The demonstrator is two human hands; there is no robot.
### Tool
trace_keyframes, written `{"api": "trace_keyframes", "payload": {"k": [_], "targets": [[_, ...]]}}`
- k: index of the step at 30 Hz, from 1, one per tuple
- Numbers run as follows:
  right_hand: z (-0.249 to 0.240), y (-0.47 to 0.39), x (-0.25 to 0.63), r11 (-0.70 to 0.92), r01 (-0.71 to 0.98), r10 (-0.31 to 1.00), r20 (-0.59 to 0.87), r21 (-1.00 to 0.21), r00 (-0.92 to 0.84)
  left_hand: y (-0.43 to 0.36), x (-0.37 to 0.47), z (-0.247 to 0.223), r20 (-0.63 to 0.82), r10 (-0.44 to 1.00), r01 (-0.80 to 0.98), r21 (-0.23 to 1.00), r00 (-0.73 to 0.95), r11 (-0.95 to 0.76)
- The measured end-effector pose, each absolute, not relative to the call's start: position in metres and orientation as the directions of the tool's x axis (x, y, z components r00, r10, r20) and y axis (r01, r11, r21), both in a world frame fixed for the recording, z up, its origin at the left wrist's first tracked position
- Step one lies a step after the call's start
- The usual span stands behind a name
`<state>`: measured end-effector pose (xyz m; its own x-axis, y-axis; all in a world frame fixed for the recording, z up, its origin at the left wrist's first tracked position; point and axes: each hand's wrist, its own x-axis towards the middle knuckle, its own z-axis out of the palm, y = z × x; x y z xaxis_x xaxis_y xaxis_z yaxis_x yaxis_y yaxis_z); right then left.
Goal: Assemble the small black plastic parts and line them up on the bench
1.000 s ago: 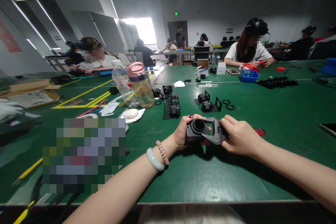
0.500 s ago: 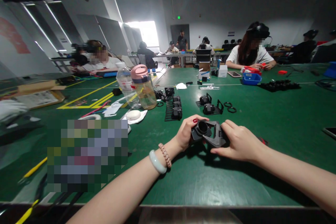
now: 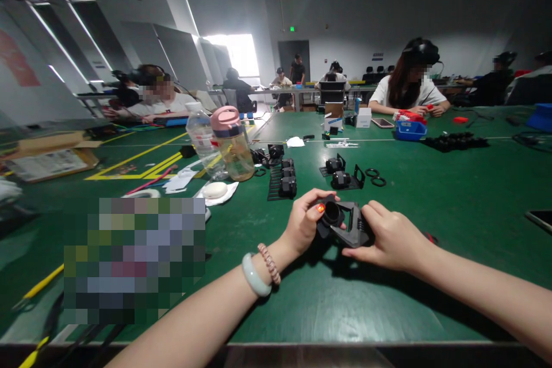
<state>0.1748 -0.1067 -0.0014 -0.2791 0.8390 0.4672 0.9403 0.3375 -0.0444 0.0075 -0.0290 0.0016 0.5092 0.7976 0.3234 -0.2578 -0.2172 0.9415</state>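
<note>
Above the green table, my left hand [image 3: 304, 221] grips the left side of a black part with a round opening [image 3: 332, 213]. My right hand [image 3: 390, 236] is closed on the right side of a black angled bracket [image 3: 353, 227], which touches the round part. Whether the two are joined cannot be made out. Beyond my hands lie black parts on a slatted piece [image 3: 287, 178], two black parts with upright plates [image 3: 341, 178] and two black rings [image 3: 378, 181].
A pink-lidded bottle [image 3: 233, 146] and a clear bottle [image 3: 202, 138] stand left of centre. Farther off are a blue bin [image 3: 410, 129], a black pile [image 3: 457, 141] and a phone [image 3: 382, 123]. Several people sit around the tables.
The view has shifted slightly, so most things appear a little farther left. My left thumb now lies nearer the round opening, and its nail looks bright orange. Both hands keep their grip.
</note>
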Motion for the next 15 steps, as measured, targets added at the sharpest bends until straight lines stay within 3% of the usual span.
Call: {"api": "trace_keyframes", "payload": {"k": [10, 15], "targets": [[-0.0038, -0.11, 0.1698, 0.319, 0.942, 0.863, 0.443, -0.102, -0.244, -0.0317, 0.0061, 0.0034, 0.493, 0.789, -0.129, 0.867, 0.366, -0.482], [-0.0031, -0.1067, 0.175, 0.341, 0.939, 0.839, 0.464, -0.04, -0.285, -0.0299, 0.0052, 0.0034, 0.537, 0.751, -0.099, 0.833, 0.384, -0.545]]}}
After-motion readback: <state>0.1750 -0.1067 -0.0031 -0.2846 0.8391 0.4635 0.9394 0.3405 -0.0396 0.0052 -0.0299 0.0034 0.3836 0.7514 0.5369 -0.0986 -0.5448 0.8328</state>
